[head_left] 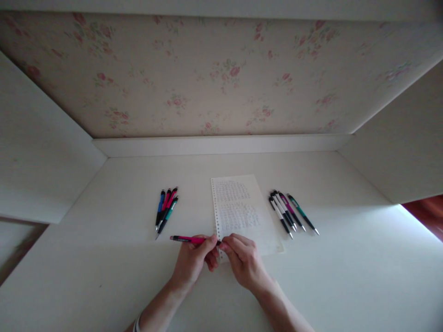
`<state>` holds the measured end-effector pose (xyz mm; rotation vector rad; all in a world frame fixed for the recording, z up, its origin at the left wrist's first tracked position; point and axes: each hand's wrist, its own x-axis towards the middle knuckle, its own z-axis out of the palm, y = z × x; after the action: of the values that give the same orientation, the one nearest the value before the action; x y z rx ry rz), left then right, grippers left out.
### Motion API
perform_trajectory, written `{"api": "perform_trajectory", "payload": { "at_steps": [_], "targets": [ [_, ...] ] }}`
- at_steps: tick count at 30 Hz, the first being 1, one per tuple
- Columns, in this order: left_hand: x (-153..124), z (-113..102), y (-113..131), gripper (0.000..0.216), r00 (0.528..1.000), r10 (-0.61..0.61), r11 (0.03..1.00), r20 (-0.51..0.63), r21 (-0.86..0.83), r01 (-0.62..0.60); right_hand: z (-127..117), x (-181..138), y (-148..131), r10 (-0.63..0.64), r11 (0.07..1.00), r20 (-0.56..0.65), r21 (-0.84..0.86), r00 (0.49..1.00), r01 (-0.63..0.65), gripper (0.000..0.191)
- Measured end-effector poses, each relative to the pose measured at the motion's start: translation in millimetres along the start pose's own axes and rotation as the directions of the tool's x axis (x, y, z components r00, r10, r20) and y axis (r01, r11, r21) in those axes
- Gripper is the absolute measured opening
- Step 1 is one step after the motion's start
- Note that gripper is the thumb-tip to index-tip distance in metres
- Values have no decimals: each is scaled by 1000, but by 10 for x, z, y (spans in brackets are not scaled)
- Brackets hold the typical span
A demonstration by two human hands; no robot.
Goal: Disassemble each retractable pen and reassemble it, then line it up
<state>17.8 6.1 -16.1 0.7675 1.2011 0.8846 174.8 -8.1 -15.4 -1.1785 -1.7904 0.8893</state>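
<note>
While both hands meet over the near corner of the sheet, the left hand [194, 260] grips a pink mechanical pencil [188, 239] by its tip end, the barrel pointing left and held level just above the white desk [104, 276]. The right hand [244, 260] pinches at that same tip, fingers closed on it or on something too small to make out. A slip looks likely here: the thin lead or tip could snap under the pinch, or the pencil could roll free and knock the written loose-leaf sheet [242, 207]. By count, one pencil is in hand, four lie in the left cluster [166, 210], about five lie in the right cluster [290, 212], and one sheet sits between them.
</note>
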Motion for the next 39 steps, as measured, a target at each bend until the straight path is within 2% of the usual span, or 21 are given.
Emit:
{"api": "perform_trajectory", "payload": {
  "at_steps": [3,5,7,10,12,13,15,19,23,25,28,30,35,37,39],
  "targets": [
    [24,-4,-9,52,999,-29,999,-37,14,30,21,-14,39,-78,995,5,-60,997,78,22],
    [40,-9,-18,52,999,-13,1000,-46,9,14,30,-14,64,-91,995,-5,-43,996,91,19],
    [48,-10,-23,50,999,17,1000,-41,11,-16,29,-10,73,-52,999,-32,4,998,52,15],
    [46,-5,-21,48,999,43,999,0,30,-43,6,-2,49,95,993,-50,76,994,-91,24],
    [40,-3,-18,47,998,55,998,27,41,-56,-11,5,20,177,980,-33,95,984,-173,19],
    [37,-3,-18,48,998,57,997,36,49,-59,-17,10,8,198,976,-22,96,980,-195,26],
    [32,-5,-18,48,998,49,996,43,67,-52,-23,18,-8,207,974,-12,95,978,-205,39],
    [26,-5,-10,47,999,31,999,22,42,-32,-23,14,-15,186,974,-40,138,982,-179,18],
    [17,8,12,48,1000,25,999,12,31,-25,-38,13,-33,240,955,-28,186,970,-231,25],
    [14,12,15,48,999,29,999,20,32,-30,-49,26,-42,256,958,-31,146,966,-249,19],
    [14,6,3,47,999,33,999,35,36,-34,-61,43,-41,251,964,-24,99,968,-247,29],
    [19,0,-8,47,999,27,999,32,27,-28,-65,42,-35,247,963,-28,118,969,-242,22],
    [35,-3,-3,45,999,36,996,-14,-82,-37,-91,37,4,224,968,-94,137,970,-210,13],
    [36,-1,7,42,999,34,993,-32,-109,-38,-108,53,53,199,979,-162,72,966,-190,15],
    [31,-4,10,39,999,36,994,-25,-101,-38,-123,72,129,159,981,-257,-68,953,-182,17]
  ]
}}
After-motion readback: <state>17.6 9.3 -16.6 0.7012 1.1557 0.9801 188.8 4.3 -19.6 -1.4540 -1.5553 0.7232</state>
